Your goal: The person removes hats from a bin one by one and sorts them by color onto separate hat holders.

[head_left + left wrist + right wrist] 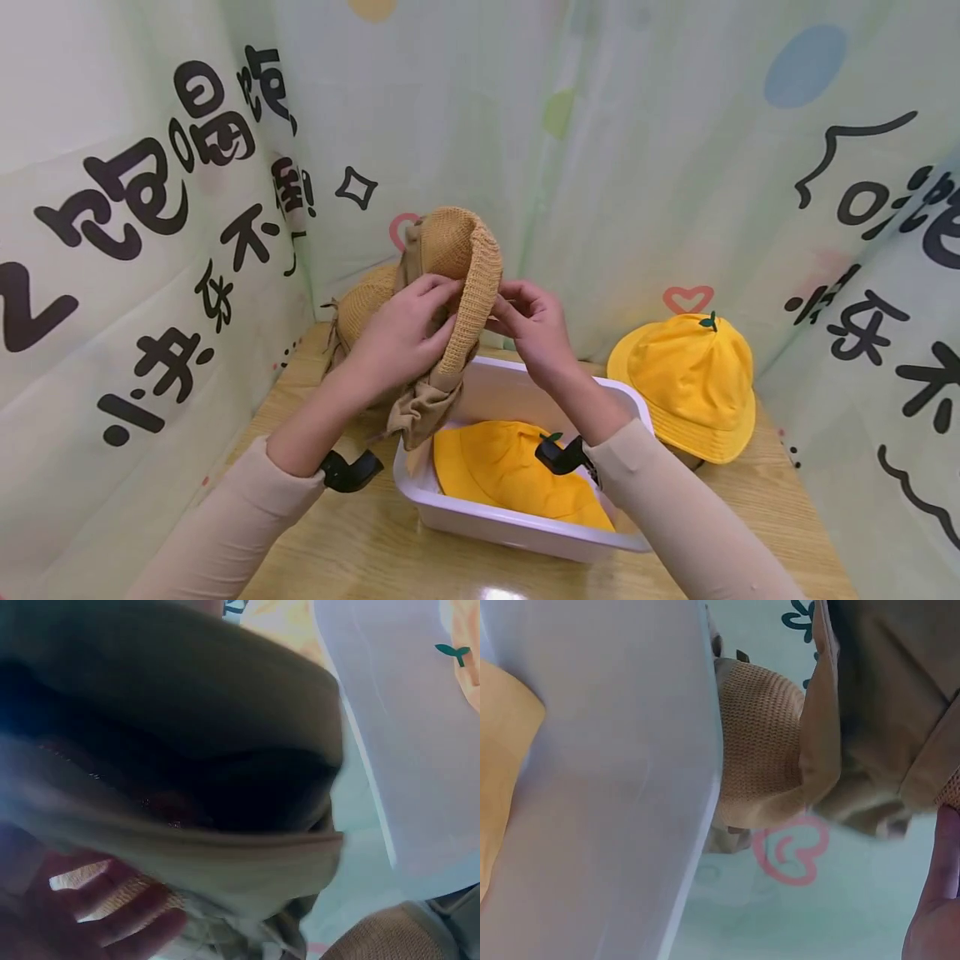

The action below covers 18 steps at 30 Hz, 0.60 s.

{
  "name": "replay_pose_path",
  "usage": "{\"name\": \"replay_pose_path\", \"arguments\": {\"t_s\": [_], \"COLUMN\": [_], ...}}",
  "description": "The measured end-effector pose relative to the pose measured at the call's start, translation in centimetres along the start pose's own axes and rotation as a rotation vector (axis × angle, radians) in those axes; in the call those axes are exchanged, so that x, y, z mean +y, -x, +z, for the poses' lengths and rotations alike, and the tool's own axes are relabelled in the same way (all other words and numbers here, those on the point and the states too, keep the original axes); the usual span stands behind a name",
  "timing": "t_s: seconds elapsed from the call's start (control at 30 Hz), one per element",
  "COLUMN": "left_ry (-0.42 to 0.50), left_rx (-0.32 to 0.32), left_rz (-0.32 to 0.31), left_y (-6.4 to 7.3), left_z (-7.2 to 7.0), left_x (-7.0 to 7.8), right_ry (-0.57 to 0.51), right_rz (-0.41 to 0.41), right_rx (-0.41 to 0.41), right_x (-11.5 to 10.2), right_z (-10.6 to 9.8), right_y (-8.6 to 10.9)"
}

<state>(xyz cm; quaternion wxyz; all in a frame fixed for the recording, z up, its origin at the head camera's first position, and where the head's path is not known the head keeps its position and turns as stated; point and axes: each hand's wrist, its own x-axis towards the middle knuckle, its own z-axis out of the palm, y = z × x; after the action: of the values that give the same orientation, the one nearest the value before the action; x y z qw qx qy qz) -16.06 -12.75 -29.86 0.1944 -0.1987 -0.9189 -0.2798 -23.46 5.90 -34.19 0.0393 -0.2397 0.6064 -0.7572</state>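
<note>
Closest to the camera are the two beige sleeves, each with a black wrist mount, reaching over the white plastic bin [622, 400] that sits near the front edge of the wooden desk [360, 542] with a yellow bucket hat [510, 479] already lying in it. Both hands are up above the bin's back rim, clamped on the tan knitted sun hat [457, 275]: the left hand [401, 337] has its fingers curled into the brim and lining, and the right hand [532, 321] pinches the brim edge from the other side. My worry is the floppy lining and ties dangling off the bottom, which could snag the bin rim or let the hat slump sideways and land half out. A second knitted hat [363, 308] sits toward the back left corner and another yellow bucket hat [693, 383] toward the right edge, so a wide swing could knock either.
</note>
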Motion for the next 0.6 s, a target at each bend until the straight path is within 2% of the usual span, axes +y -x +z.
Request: {"name": "replay_pose_path", "arguments": {"t_s": [0.1, 0.17, 0.27, 0.37, 0.5, 0.6], "left_ry": [0.008, 0.052, 0.121, 0.171, 0.163, 0.160], "left_rx": [-0.079, -0.091, -0.053, 0.011, 0.075, 0.121], "left_rz": [0.031, 0.048, 0.058, 0.029, -0.006, -0.007], "left_y": [-0.1, -0.2, -0.3, -0.5, -0.6, -0.7], "left_z": [0.3, 0.7, 1.3, 1.9, 2.4, 2.5], "left_x": [-0.2, -0.5, -0.8, -1.0, -1.0, -1.0], "right_ry": [0.025, 0.048, 0.071, 0.082, 0.111, 0.136], "right_rz": [-0.003, -0.004, -0.012, -0.021, -0.026, -0.035], "right_rx": [0.026, 0.042, 0.057, 0.074, 0.100, 0.114], "right_x": [0.2, 0.3, 0.5, 0.7, 0.8, 0.8], "right_z": [0.1, 0.2, 0.4, 0.7, 0.9, 1.0], "right_y": [0.2, 0.4, 0.5, 0.6, 0.8, 1.0]}}
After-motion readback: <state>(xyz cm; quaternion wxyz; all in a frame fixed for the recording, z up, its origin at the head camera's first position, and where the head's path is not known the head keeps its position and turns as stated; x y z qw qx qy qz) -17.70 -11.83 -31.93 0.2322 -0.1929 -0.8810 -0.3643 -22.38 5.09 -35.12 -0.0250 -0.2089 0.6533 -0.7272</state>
